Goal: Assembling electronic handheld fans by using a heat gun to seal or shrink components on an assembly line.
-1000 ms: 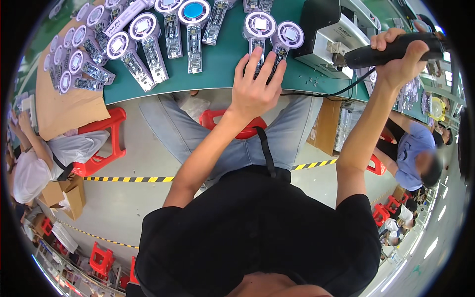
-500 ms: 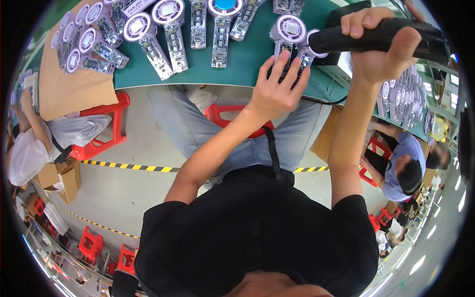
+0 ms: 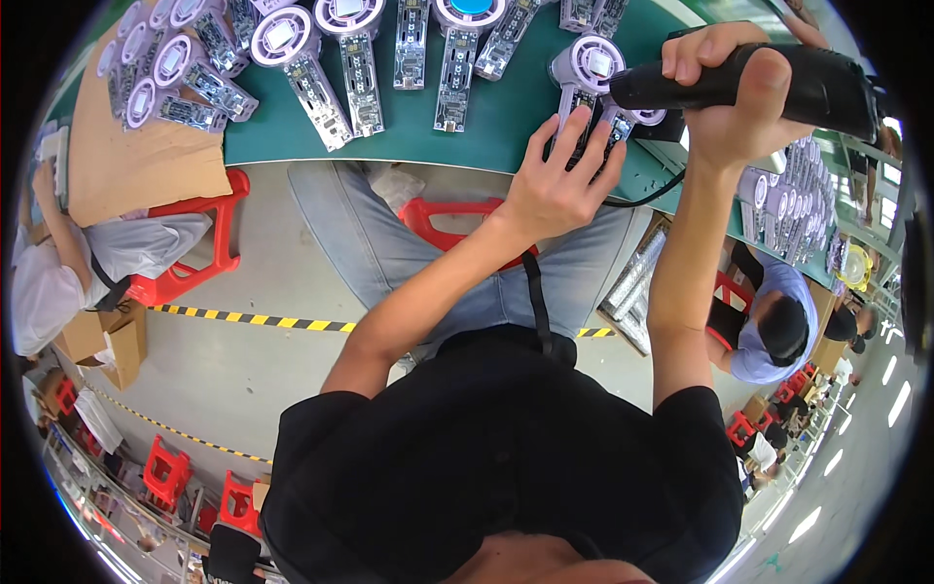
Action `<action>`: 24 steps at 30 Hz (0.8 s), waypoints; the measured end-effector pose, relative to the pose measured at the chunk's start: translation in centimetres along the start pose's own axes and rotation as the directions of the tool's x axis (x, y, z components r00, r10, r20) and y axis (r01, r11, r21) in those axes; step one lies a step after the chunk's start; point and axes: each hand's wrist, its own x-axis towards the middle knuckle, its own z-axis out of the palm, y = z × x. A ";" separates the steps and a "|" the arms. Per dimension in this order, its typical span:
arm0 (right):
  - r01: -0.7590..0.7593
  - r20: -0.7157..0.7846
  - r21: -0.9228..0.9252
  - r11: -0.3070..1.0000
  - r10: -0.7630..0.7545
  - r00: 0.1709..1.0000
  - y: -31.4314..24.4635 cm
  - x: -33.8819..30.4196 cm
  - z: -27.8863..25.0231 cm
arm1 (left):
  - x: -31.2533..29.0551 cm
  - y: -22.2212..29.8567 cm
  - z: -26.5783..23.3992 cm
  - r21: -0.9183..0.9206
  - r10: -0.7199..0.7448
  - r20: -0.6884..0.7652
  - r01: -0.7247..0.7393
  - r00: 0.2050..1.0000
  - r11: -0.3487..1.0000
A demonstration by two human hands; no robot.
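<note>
Two pale purple handheld fans lie with their circuit boards bared at the table's near edge: one fan (image 3: 594, 60) shows its round head, and the second fan (image 3: 646, 118) is partly covered. My left hand (image 3: 559, 190) reaches over their handles, its bent fingers pressed onto them; the fingers hide much of the boards. My right hand (image 3: 744, 122) is wrapped round a black electric screwdriver (image 3: 686, 88). Its tapered end points left, over the second fan's head; whether the tip touches cannot be made out.
More opened fans (image 3: 455, 83) lie across the green table (image 3: 292, 112), some on a cardboard sheet (image 3: 126, 185) at the left. Further fans (image 3: 793, 209) stand at the right. A black cable (image 3: 652, 198) hangs by the edge. People sit on both sides; red stools (image 3: 195, 258) are around.
The table and its fans have shifted slightly right in view. Both hands keep their places at the fans, the screwdriver still in my right hand.
</note>
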 end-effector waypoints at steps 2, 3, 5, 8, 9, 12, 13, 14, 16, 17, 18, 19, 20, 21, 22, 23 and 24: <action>-0.003 -0.014 0.029 1.000 0.004 1.000 0.2 -0.3 -0.1 | 0.0 0.1 0.0 -0.006 -0.003 0.004 0.003 1.000 1.000; 0.001 0.001 0.064 0.998 -0.001 1.000 0.4 -0.5 -0.3 | 0.0 0.1 0.0 -0.007 -0.007 0.007 0.007 1.000 1.000; 0.003 0.016 0.101 0.995 -0.004 1.000 0.7 -0.7 -0.5 | 0.1 0.1 0.0 0.000 -0.008 0.003 0.008 1.000 1.000; -0.004 0.036 0.160 0.987 -0.002 0.999 0.8 -0.8 -0.5 | 0.1 0.2 0.0 0.003 -0.011 -0.006 0.011 1.000 1.000; 0.000 0.027 0.128 0.992 -0.003 1.000 0.7 -0.7 -0.3 | 0.1 0.2 0.0 0.003 -0.010 -0.004 0.010 1.000 1.000; -0.009 0.010 0.100 0.995 0.008 1.000 0.8 -0.8 -0.4 | 0.2 0.3 -0.1 0.011 -0.004 -0.010 0.004 1.000 1.000; -0.022 0.004 0.103 0.994 0.022 1.000 0.9 -0.8 -0.6 | 0.3 0.3 -0.1 0.004 -0.009 -0.004 0.009 1.000 1.000; -0.017 0.002 0.104 0.994 0.017 1.000 0.8 -0.9 -0.6 | 0.4 0.4 -0.2 -0.004 -0.013 0.002 0.013 1.000 1.000; -0.014 -0.049 0.067 0.998 0.017 0.999 0.6 -1.2 -0.8 | 0.4 0.5 -0.2 -0.007 -0.007 0.007 0.007 1.000 1.000; 0.010 -0.074 0.088 0.996 -0.003 0.997 0.7 -1.5 -1.1 | 0.4 0.5 -0.2 -0.014 -0.006 0.015 0.006 1.000 1.000; 0.034 -0.100 0.107 0.994 -0.024 0.995 0.9 -2.0 -1.4 | 0.4 0.4 -0.2 -0.023 0.001 0.012 0.000 1.000 1.000; 0.033 -0.143 0.109 0.993 -0.017 0.990 0.6 -2.3 -1.5 | 0.4 0.4 -0.2 -0.029 -0.001 0.015 0.002 1.000 1.000; 0.039 -0.148 0.057 0.998 -0.030 0.989 -0.2 -2.4 -1.9 | 0.5 0.4 -0.3 -0.037 -0.003 0.018 0.003 1.000 0.999; 0.045 -0.152 0.004 0.999 -0.044 0.987 -1.1 -2.4 -2.3 | 0.5 0.4 -0.6 -0.046 0.005 0.051 -0.003 0.999 0.999; 0.185 -0.135 0.144 0.972 -0.166 0.977 -1.4 -1.8 -3.6 | 0.5 0.2 -0.6 -0.030 0.013 0.036 -0.012 0.999 0.999; 0.171 -0.143 0.198 0.965 -0.144 0.979 -2.8 -1.7 -4.5 | 0.3 0.1 -0.5 -0.015 0.017 0.025 -0.016 1.000 1.000; 0.146 -0.134 0.138 0.980 -0.128 0.983 -4.5 -1.4 -5.7 | 0.2 -0.1 -0.5 -0.021 0.008 0.020 -0.008 1.000 1.000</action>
